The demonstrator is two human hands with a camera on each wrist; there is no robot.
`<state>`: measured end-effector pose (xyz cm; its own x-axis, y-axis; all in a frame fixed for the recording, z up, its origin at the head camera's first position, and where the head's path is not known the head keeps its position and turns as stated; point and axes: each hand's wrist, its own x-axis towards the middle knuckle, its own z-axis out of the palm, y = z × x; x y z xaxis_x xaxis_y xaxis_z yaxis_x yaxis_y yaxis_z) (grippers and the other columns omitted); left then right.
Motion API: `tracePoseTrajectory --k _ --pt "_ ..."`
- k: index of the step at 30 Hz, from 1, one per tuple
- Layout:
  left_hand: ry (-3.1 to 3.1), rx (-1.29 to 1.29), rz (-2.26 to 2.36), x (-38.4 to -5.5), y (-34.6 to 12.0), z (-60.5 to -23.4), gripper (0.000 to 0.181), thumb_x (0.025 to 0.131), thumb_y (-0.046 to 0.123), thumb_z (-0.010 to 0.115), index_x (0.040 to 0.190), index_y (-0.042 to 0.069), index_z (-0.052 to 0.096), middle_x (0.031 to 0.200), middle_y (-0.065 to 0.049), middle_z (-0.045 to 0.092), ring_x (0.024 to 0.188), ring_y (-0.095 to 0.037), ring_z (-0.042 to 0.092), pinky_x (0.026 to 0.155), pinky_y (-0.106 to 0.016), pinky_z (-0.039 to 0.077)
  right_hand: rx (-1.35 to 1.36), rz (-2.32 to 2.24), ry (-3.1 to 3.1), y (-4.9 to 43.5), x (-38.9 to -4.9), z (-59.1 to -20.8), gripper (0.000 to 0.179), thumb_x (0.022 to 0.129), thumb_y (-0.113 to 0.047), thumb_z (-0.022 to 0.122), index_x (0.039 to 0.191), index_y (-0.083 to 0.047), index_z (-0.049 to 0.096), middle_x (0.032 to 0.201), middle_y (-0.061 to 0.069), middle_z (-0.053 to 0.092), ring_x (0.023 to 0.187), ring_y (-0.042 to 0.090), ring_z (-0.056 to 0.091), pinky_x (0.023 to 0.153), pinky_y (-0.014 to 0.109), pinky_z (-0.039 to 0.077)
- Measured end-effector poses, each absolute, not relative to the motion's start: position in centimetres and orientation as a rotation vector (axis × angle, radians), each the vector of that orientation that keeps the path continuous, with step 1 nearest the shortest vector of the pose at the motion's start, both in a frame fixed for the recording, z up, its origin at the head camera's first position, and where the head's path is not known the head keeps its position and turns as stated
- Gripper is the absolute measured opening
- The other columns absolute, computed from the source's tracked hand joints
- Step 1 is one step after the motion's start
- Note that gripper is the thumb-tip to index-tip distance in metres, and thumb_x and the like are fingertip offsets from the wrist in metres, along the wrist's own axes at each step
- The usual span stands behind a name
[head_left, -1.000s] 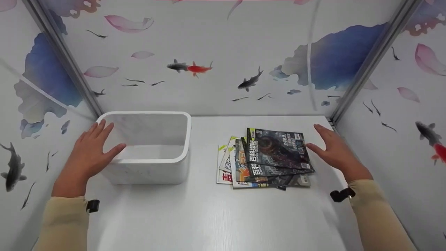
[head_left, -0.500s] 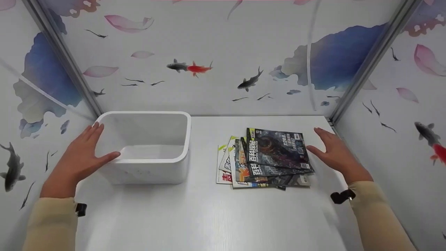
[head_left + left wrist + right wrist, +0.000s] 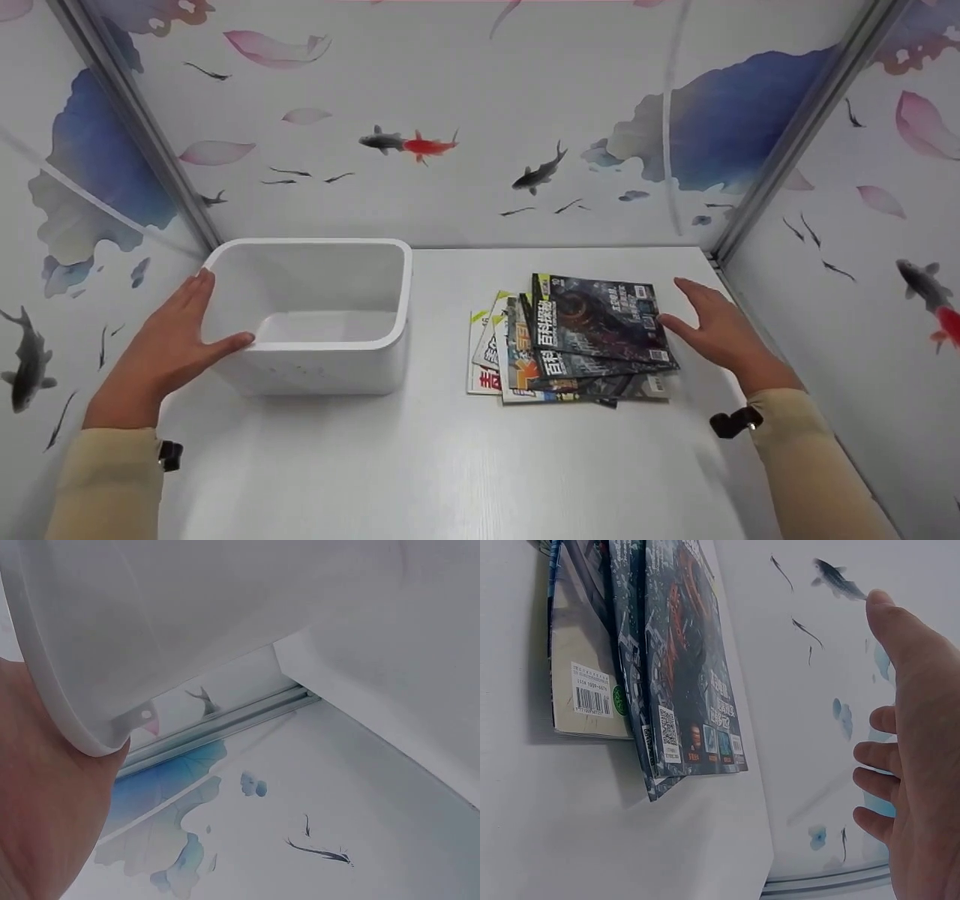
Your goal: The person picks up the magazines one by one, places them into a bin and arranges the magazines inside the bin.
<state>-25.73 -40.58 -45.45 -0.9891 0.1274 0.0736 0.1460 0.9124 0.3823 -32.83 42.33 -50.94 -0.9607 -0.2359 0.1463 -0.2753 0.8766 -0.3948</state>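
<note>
A white plastic bin [image 3: 322,369] stands on the white table at the left, its open top facing up. My left hand [image 3: 161,341] is at its left front corner, fingers straight and thumb spread along the front rim. The left wrist view shows the palm [image 3: 52,787] against the bin's rim [image 3: 56,701]. Right of the bin lies a fanned, uneven stack of magazines [image 3: 596,319], dark covers on top and lighter ones below. My right hand [image 3: 724,330] hovers just right of the stack, thumb near its edge. It holds nothing, and the right wrist view shows the hand [image 3: 930,742] apart from the magazines [image 3: 694,667].
White panels printed with fish, petals and blue leaves enclose the table [image 3: 450,465] at the back and both sides. Metal posts [image 3: 142,120] join the panels at the corners. The bin stands close to the back panel.
My left hand has shifted left and slightly down, from over the bin's left rim to its front left corner. The right hand has dropped very slightly. Bin and magazines stay put.
</note>
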Motion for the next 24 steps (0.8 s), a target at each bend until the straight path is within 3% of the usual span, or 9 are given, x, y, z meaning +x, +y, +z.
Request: tracePoseTrajectory --k 24 --pt "-3.049 -0.198 -0.629 -26.1 -41.6 -46.0 0.125 0.100 0.070 0.068 0.175 0.003 -0.006 0.182 -0.028 -0.009 0.165 -0.059 0.001 0.118 -0.089 0.012 0.383 0.667 -3.049 41.8 -33.4 -52.6 0.095 0.109 -0.060 0.064 0.173 0.000 0.028 0.175 0.033 0.028 0.161 0.057 0.024 0.128 0.076 0.020"
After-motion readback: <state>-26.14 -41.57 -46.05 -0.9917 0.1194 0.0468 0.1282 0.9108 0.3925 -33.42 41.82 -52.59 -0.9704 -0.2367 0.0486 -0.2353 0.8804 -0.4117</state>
